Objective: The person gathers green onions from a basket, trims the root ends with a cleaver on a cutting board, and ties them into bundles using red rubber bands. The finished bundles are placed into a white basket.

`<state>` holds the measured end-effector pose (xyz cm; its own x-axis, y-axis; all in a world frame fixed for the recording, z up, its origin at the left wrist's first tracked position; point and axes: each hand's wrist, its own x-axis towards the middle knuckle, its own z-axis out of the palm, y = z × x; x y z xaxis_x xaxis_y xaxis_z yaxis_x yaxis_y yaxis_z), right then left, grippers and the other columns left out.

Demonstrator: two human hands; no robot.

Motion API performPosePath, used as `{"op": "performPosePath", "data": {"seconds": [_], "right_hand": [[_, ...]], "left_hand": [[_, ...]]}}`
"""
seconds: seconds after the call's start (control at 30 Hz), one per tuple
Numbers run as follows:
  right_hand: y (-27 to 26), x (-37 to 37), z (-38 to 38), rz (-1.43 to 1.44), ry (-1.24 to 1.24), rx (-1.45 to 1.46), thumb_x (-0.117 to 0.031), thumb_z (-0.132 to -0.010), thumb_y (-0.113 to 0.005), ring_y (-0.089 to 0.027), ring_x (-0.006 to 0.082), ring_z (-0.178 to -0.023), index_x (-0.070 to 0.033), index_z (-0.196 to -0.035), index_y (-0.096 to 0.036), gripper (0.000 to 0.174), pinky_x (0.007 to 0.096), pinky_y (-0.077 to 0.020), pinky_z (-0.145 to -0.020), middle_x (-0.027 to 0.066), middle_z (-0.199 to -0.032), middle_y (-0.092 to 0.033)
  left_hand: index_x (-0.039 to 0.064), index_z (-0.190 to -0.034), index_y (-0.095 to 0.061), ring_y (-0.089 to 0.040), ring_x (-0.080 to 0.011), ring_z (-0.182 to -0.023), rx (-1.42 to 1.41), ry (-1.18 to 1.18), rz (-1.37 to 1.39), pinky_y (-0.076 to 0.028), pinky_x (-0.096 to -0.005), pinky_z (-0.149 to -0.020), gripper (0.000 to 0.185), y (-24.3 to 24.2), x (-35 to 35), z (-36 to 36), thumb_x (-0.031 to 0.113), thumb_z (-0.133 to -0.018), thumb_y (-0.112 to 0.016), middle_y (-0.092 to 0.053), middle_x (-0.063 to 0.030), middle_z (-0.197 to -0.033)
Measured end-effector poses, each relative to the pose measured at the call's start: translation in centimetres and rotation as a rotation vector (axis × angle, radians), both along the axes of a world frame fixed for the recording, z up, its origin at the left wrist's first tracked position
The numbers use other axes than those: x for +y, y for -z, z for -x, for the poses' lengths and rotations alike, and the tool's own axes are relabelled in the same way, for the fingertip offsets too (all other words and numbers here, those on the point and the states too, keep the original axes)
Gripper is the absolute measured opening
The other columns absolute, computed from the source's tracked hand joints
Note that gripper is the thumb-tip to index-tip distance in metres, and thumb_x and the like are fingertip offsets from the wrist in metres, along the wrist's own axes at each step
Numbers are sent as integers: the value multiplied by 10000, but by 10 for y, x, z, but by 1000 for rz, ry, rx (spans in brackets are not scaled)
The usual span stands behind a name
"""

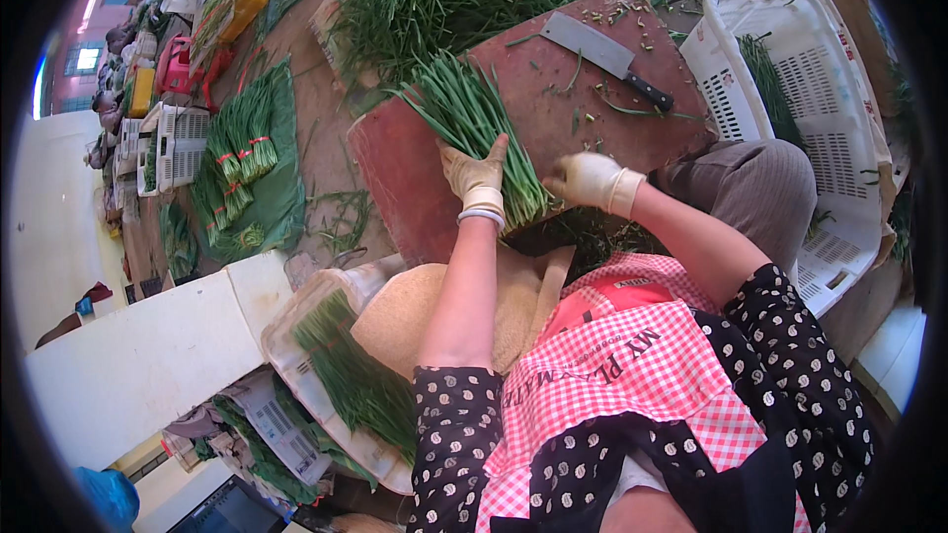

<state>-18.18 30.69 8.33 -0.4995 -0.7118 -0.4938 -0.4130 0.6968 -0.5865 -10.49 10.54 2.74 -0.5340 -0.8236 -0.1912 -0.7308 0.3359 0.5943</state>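
Observation:
A bundle of green garlic chives (481, 118) lies across the near part of a worn red board (592, 81). My left hand (474, 170), in a cream glove, grips the bundle around its lower half, thumb on top. Beside the cut pale ends, my right hand (589, 179), gloved too, has its fingers curled near the stems; whether it holds anything is not clear. A cleaver with a black handle (592, 48) rests on the far right of the board, with short stem scraps (637, 26) around it.
Loose chives (444, 0) are heaped beyond the board. A white plastic crate (837, 104) stands at the right with chives inside; another crate (281, 333) with chives is at the lower left. Red-banded bundles (241, 141) lie on green sheeting (285, 200). My bent knee (763, 170) is beside the board.

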Motion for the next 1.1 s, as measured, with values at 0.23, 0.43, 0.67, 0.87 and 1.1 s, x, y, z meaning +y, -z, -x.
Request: {"op": "performPosePath", "data": {"seconds": [0.23, 0.43, 0.67, 0.87, 1.1], "right_hand": [[10, -18, 1, 35, 189, -7, -596, -996, -533, -677, 445, -1100, -9, -1231, -682, 649, 496, -519, -965, 268, -1132, -723], [34, -53, -19, 130, 17, -70, -428, -954, -621, -685, 417, -1091, -9, -1291, -648, 538, 471, -530, -966, 258, -1152, -721], [32, -22, 9, 230, 122, -90, -377, -951, -667, -723, 365, -993, -55, -1187, -718, 403, 452, -557, -888, 188, -1064, -753], [16, -17, -16, 192, 66, 37, -393, -905, -711, -723, 367, -914, -72, -1028, -726, 343, 455, -567, -809, 162, -964, -751], [14, -25, -34, 118, -10, 124, -394, -895, -697, -724, 371, -889, -92, -1005, -735, 324, 465, -570, -798, 167, -917, -744]], "left_hand": [[-152, -1561, -221, -309, -424, -1520, 6, -134, 59, -262, -418, -1264, 1373, 1, -21, -31, 788, -719, -763, -331, -345, -1599], [-56, -1607, -173, -312, -410, -1514, 143, 65, 10, -271, -421, -1257, 1384, 10, 9, -36, 701, -672, -858, -330, -282, -1615], [8, -1621, -173, -340, -371, -1501, -185, 19, 115, -318, -443, -1234, 1410, 0, 19, -24, 673, -608, -895, -345, -219, -1626], [15, -1626, -145, -329, -367, -1504, -222, 22, 147, -327, -469, -1227, 1399, 0, 23, -22, 658, -632, -889, -319, -207, -1638], [9, -1628, -126, -328, -380, -1497, -204, 26, 150, -341, -495, -1213, 1382, -2, 26, -24, 635, -654, -881, -317, -228, -1630]]}}
